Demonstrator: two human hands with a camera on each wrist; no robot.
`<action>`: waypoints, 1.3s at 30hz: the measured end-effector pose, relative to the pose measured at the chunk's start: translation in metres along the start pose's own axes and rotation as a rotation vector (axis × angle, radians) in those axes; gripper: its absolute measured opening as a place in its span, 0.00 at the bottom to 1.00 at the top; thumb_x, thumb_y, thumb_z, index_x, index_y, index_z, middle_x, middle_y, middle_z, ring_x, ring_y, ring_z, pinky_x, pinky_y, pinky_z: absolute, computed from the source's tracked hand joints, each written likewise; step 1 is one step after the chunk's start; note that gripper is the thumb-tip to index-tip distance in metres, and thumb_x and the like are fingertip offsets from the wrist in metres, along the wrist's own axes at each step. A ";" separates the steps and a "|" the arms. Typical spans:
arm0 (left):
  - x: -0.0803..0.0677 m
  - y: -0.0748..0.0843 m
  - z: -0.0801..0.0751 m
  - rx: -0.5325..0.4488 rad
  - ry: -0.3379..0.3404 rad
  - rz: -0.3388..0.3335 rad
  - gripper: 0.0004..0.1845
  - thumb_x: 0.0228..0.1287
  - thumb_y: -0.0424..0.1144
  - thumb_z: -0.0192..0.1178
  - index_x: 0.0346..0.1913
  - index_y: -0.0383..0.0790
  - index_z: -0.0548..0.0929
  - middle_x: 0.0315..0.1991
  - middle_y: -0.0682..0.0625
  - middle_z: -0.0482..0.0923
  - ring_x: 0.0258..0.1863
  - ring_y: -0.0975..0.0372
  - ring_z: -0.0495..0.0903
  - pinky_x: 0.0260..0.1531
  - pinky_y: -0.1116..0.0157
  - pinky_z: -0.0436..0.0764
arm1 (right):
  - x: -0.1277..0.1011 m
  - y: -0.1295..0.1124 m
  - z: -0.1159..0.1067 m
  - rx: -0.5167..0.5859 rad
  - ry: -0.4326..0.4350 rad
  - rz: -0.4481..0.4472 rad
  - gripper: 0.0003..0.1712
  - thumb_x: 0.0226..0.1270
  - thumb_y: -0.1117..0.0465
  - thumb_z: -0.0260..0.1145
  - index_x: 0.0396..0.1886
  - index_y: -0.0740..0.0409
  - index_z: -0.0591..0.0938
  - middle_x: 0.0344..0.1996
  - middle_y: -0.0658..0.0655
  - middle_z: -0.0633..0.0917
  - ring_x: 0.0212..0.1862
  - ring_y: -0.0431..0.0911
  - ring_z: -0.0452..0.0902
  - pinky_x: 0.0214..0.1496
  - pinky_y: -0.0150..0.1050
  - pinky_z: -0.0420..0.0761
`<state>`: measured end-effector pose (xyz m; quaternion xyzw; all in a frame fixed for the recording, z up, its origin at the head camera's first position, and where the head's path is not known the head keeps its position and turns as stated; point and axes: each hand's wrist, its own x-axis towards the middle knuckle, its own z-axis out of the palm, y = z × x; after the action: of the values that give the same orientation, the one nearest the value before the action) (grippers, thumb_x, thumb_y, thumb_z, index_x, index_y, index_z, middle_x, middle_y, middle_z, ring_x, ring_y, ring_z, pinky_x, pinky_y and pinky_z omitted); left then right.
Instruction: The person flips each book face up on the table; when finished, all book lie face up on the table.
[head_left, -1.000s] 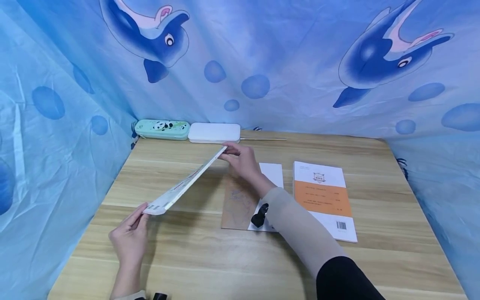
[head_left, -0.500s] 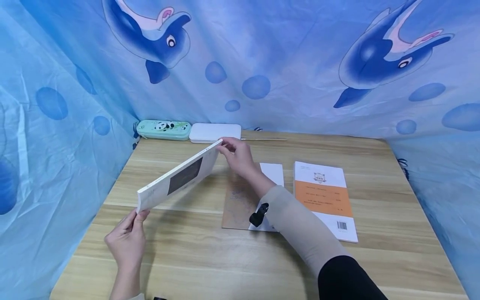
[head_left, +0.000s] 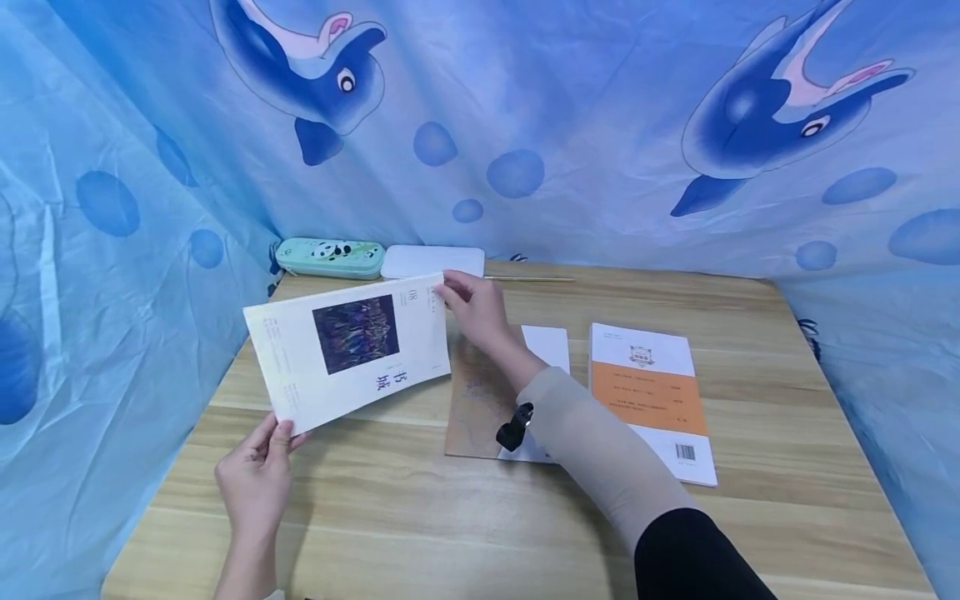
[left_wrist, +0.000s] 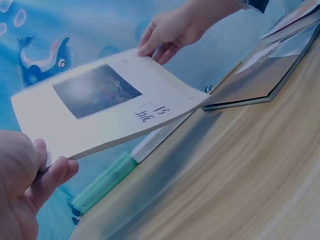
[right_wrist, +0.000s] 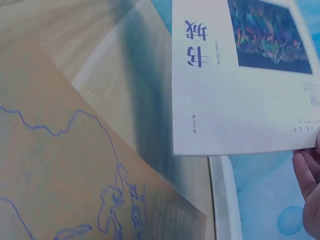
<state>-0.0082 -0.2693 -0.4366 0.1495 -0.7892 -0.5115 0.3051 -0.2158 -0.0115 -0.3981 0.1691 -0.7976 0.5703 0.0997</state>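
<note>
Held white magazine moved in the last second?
Yes. In the head view, the white magazine has turned: its upper edge swung up toward the panda pencil case, so its front now faces the camera.

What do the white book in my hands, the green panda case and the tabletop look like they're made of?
White book: paper, perhaps lightly glossy outside; it bends, with glare on its front in the left wrist view.
Green panda case: tin or hard plastic, unclear; smooth, rounded edges, printed top.
Tabletop: wood or wood-look laminate; streaky grain.
</note>
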 end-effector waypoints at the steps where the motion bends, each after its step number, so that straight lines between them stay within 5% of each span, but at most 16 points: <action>1: 0.000 0.000 -0.001 0.004 -0.014 -0.007 0.14 0.68 0.21 0.60 0.54 0.18 0.80 0.46 0.27 0.81 0.27 0.80 0.83 0.34 0.77 0.83 | 0.000 0.001 0.002 -0.002 0.003 0.003 0.17 0.72 0.59 0.68 0.57 0.59 0.85 0.46 0.56 0.90 0.44 0.42 0.87 0.45 0.28 0.85; 12: 0.001 -0.002 -0.004 -0.023 -0.119 -0.118 0.13 0.70 0.21 0.57 0.54 0.17 0.79 0.46 0.24 0.80 0.28 0.74 0.86 0.34 0.71 0.86 | 0.001 0.020 0.019 -0.077 -0.016 0.043 0.17 0.72 0.66 0.66 0.59 0.58 0.84 0.47 0.57 0.89 0.45 0.45 0.86 0.47 0.29 0.84; 19: 0.003 -0.004 -0.006 -0.044 -0.180 -0.181 0.16 0.71 0.21 0.56 0.59 0.16 0.76 0.46 0.28 0.83 0.29 0.75 0.86 0.37 0.72 0.85 | 0.000 0.034 0.029 0.110 -0.118 0.187 0.20 0.72 0.69 0.65 0.62 0.58 0.82 0.53 0.57 0.87 0.55 0.45 0.83 0.57 0.32 0.82; 22: 0.004 -0.005 -0.008 0.004 -0.229 -0.213 0.19 0.71 0.23 0.58 0.62 0.17 0.74 0.51 0.22 0.79 0.31 0.75 0.85 0.38 0.75 0.85 | 0.001 0.038 0.035 0.169 -0.183 0.272 0.22 0.73 0.68 0.63 0.65 0.57 0.80 0.58 0.55 0.84 0.60 0.44 0.80 0.59 0.31 0.80; 32: 0.009 -0.011 -0.010 0.176 -0.258 -0.301 0.20 0.71 0.29 0.61 0.61 0.19 0.76 0.50 0.26 0.82 0.29 0.75 0.84 0.34 0.77 0.84 | 0.002 0.055 0.046 0.442 -0.388 0.502 0.30 0.75 0.64 0.63 0.73 0.66 0.68 0.71 0.63 0.72 0.73 0.52 0.67 0.73 0.39 0.70; 39: 0.007 -0.021 -0.013 0.281 -0.288 -0.336 0.21 0.70 0.31 0.63 0.59 0.19 0.77 0.50 0.27 0.82 0.33 0.70 0.85 0.31 0.79 0.83 | -0.002 0.069 0.055 0.406 -0.448 0.508 0.31 0.74 0.66 0.64 0.73 0.68 0.68 0.72 0.64 0.71 0.73 0.53 0.66 0.74 0.38 0.68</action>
<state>-0.0072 -0.2920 -0.4496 0.2450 -0.8519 -0.4566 0.0767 -0.2384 -0.0432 -0.4770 0.1031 -0.6871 0.6718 -0.2567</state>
